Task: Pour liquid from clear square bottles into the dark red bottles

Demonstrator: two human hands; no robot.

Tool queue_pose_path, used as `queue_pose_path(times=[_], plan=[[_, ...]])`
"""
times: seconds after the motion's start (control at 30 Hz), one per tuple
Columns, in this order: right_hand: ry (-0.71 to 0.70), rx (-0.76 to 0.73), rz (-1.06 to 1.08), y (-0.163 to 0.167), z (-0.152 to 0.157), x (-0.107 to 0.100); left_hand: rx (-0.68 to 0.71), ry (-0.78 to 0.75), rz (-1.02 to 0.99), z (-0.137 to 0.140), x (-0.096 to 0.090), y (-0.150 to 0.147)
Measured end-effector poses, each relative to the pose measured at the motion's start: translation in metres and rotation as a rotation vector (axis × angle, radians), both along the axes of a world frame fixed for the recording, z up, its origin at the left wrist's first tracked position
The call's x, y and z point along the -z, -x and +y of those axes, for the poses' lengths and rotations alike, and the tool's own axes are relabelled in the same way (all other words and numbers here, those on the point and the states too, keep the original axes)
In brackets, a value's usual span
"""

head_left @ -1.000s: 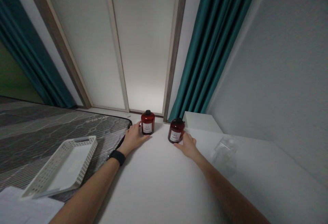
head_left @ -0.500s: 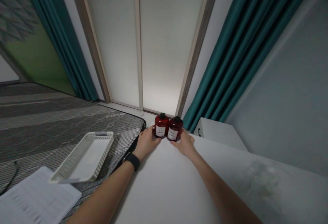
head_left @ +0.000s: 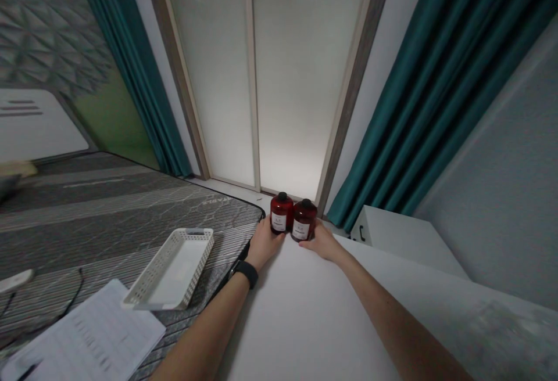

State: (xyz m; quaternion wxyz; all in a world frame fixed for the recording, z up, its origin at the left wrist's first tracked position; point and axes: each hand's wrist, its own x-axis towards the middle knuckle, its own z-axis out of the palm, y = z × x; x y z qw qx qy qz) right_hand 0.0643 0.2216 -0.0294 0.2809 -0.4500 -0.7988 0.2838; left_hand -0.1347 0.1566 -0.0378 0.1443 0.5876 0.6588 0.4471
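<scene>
Two dark red bottles with black caps and white labels stand upright, side by side, at the far end of the white tabletop (head_left: 300, 311). My left hand (head_left: 265, 245), with a dark band on its wrist, is wrapped round the outer side of the left bottle (head_left: 279, 212), thumb in front near its base. Round the outer side of the right bottle (head_left: 304, 218) curls my right hand (head_left: 326, 243), its thumb also low at the front. The fingers behind the bottles are partly hidden.
On the striped grey bed (head_left: 143, 207) to the left lie a white plastic basket (head_left: 200, 270), printed papers (head_left: 96, 329) and a dark cable (head_left: 72, 305). A white cabinet (head_left: 405, 238) stands beyond the table's far right. Teal curtains (head_left: 405, 102) flank a frosted sliding door (head_left: 292, 96).
The view has turned a little to the left, so everything sits further right in the picture. Both hands keep the same hold on the bottles.
</scene>
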Motion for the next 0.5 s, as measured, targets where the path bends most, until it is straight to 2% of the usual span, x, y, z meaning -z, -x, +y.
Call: queue_pose_path(times=[0.2,0.5], plan=[[0.014,-0.018,0.088,0.0,0.008,0.01,0.043,-0.038,-0.117,0.01,0.0,0.002],[0.027,-0.032,0.144,-0.001,0.022,0.024,0.014,-0.022,-0.204,0.01,0.0,0.003]])
